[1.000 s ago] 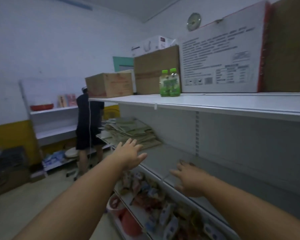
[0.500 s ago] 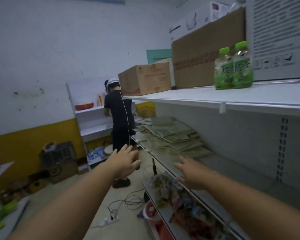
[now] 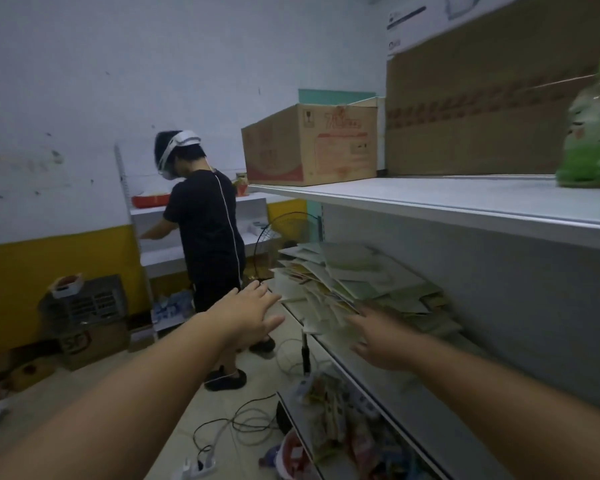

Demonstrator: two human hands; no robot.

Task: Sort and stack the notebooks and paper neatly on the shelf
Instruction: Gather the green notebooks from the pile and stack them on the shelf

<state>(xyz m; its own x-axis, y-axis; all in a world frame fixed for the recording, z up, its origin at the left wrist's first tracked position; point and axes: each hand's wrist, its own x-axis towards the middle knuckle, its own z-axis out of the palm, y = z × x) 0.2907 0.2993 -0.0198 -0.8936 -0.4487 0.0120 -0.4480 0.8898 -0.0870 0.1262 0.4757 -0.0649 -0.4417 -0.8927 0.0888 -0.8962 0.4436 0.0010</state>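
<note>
Dim storeroom, white shelf on right. One messy pile of notebooks and paper on middle tier. Two hands reaching: left hand fingers spread, right hand fingers extended, both empty. One cardboard box up top.

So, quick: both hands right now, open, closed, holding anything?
Left hand: open, fingers spread, holding nothing.
Right hand: open, fingers extended toward the notebook pile; contact cannot be told.
</note>
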